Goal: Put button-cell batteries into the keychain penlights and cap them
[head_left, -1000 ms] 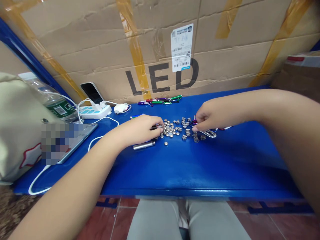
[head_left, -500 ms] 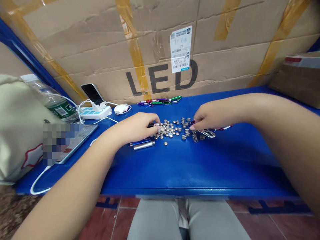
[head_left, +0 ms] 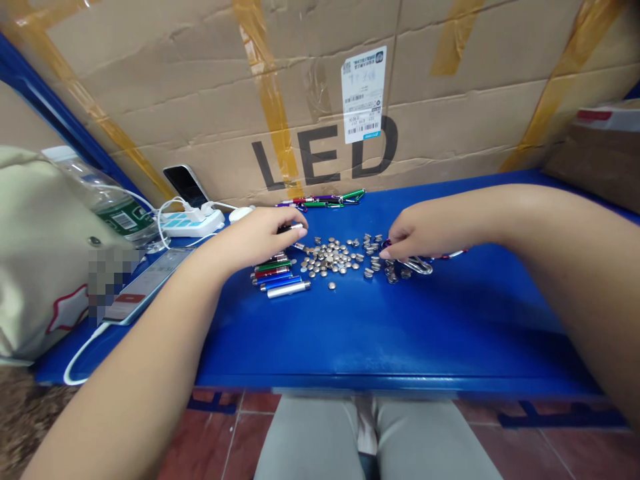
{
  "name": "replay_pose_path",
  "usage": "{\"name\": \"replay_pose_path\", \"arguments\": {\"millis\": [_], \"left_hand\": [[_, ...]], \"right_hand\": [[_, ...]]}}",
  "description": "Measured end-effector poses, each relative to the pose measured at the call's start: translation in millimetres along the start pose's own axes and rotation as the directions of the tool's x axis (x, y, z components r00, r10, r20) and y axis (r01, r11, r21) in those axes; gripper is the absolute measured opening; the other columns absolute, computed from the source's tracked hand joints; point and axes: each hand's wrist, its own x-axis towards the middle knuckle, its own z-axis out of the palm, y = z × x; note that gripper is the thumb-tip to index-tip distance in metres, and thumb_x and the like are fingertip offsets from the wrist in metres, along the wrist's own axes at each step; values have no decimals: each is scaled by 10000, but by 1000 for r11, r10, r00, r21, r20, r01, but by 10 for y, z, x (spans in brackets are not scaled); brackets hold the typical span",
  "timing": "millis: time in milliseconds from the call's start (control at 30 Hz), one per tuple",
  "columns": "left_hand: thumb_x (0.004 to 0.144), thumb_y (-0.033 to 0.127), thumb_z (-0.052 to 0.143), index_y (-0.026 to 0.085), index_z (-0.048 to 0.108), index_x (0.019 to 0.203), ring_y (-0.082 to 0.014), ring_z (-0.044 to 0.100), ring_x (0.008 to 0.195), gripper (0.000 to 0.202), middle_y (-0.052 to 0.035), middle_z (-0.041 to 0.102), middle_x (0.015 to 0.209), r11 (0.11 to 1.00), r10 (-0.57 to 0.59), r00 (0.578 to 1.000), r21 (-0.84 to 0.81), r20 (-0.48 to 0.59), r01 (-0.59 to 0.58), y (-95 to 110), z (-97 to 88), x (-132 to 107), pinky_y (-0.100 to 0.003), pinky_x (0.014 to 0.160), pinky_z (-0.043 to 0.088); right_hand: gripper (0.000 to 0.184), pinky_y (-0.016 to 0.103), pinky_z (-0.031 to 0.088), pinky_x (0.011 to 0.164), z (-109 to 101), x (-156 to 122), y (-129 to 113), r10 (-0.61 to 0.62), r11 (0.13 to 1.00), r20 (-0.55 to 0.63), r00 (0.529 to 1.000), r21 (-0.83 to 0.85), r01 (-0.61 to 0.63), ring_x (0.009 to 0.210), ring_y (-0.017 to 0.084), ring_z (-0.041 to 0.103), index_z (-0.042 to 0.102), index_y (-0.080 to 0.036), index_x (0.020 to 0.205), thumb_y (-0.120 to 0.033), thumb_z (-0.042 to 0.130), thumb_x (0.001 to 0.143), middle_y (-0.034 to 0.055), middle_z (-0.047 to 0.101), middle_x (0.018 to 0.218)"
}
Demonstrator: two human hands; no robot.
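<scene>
A dark cylinder (head_left: 286, 229) is pinched between thumb and fingers of the left hand (head_left: 263, 232), near a row of coloured cylinders (head_left: 289, 289) and scattered metal pieces (head_left: 334, 257) on the blue table (head_left: 350, 333). The right hand (head_left: 416, 229) bunches narrowly beside a silver clip (head_left: 421, 267); whether it grips anything, I cannot tell.

And here's the left arm (head_left: 165, 340), slanting in over the tabletop's (head_left: 375, 340) front edge near its left corner, wrist nearly straight, left hand (head_left: 263, 233) knuckles up, fingers and thumb drawn into a pinch! Across from it, the right arm (head_left: 550, 253) arches in over the right half, bending sharply inward; right hand (head_left: 417, 230) palm down, fingers curled, thumb stretched beneath. Hands well apart, both beyond mid-depth, toward the back edge!
</scene>
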Motion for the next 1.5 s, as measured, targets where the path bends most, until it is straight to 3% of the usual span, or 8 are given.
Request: {"name": "replay_pose_path", "arguments": {"millis": [100,333,700,1200,1500], "left_hand": [[919,407,471,219,662,1098,-207,630,934,322,-32,703,1078,998,-63,997,15,-38,63,-143,-23,19,-309,809,461],[906,410,457,201,661,1169,-250,604,1124,393,-60,673,1247,990,-119,993,83,12,118,-378,27,77,-370,983,441],[871,473,482,198,665,1164,-239,642,1011,442,-59,711,1158,993,-121,988,23,99,119,-382,37,83,-333,869,491],[826,444,600,195,659,1178,-233,659,998,436,-73,723,1121,986,-132,987,-86,95,140,-537,46,81,-341,871,501],[822,437,631,210,662,1140,-213,660,1007,391,-62,734,1092,965,-204,976,-155,74,213,-683,-146,-31,-354,900,498]], "right_hand": [[461,350,432,492,-49,-29,-46,-7,1000,197,980,5,6,605,235,623,700,-255,738,-663,500,819,65,698,759],[395,363,444,517,-82,-84,-170,21,1000,184,983,3,-22,619,238,624,672,-247,735,-595,511,828,65,691,771],[398,362,434,511,-82,-99,-221,7,1000,197,980,14,-10,589,223,607,647,-239,725,-580,478,842,64,681,750],[427,355,431,516,-92,-111,-214,-1,1000,203,979,5,0,590,220,603,634,-237,726,-609,457,841,64,679,740],[445,359,446,526,-56,-74,-130,-6,999,214,977,38,-2,605,227,614,654,-255,745,-637,450,846,54,674,732]]}}
